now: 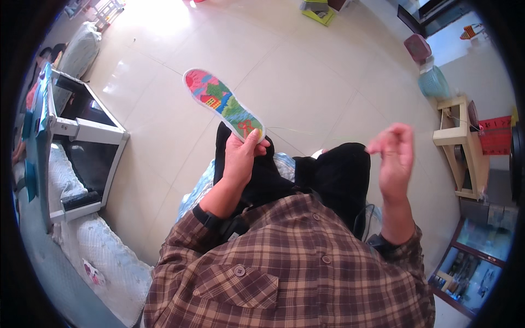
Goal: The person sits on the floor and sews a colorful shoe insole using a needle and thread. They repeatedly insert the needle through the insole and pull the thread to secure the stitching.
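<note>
An embroidered insole [224, 102] with a white edge shows a red house, green hills and a pink sky. My left hand [242, 153] grips its lower end, thumb on top, above my left knee. From the insole's lower right a thin pale thread [289, 130] runs toward the right. My right hand [391, 151] is raised beside my right knee, blurred, with fingers bent and thumb and forefinger close together. Whether a needle or thread sits between those fingers cannot be told.
At the left stands a table with a white frame [100, 129] beside a quilted cover [110, 246]. A wooden stand [451, 139], a light blue basket [434, 82] and a glass-fronted cabinet [471, 266] line the right. A yellow-green box [319, 14] lies on the tiled floor ahead.
</note>
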`<state>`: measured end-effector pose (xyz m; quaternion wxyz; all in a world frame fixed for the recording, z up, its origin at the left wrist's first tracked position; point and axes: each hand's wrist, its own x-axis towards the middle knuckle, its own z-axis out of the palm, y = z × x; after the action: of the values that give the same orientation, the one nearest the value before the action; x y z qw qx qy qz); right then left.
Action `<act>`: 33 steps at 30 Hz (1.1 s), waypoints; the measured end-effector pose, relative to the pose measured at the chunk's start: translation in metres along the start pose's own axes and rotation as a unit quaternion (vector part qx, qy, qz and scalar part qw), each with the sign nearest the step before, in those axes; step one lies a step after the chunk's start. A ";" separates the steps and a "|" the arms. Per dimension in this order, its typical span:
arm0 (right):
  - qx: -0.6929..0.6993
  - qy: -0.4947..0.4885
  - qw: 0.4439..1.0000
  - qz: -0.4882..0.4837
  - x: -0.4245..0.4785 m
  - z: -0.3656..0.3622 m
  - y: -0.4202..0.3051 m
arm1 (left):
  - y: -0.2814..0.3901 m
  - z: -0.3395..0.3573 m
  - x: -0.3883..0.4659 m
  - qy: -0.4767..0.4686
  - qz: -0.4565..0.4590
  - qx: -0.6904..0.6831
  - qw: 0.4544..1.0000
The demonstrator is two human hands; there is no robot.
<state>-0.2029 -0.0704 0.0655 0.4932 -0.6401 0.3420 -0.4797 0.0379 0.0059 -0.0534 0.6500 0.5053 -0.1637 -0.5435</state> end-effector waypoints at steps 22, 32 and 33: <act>-0.334 -0.203 0.917 -0.080 0.002 0.062 0.019 | 0.021 0.030 -0.029 -0.147 -0.012 0.080 0.986; -0.347 -0.222 0.907 -0.088 0.005 0.062 0.020 | 0.021 0.030 -0.029 -0.145 -0.015 0.087 0.985; -0.349 -0.225 0.905 -0.091 0.005 0.062 0.021 | 0.022 0.030 -0.029 -0.147 -0.012 0.092 0.985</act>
<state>-0.1416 -0.0615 0.0436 0.2565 -0.8906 0.3076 -0.2155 0.0162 0.0150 -0.0124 0.5631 0.4792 -0.3003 -0.6025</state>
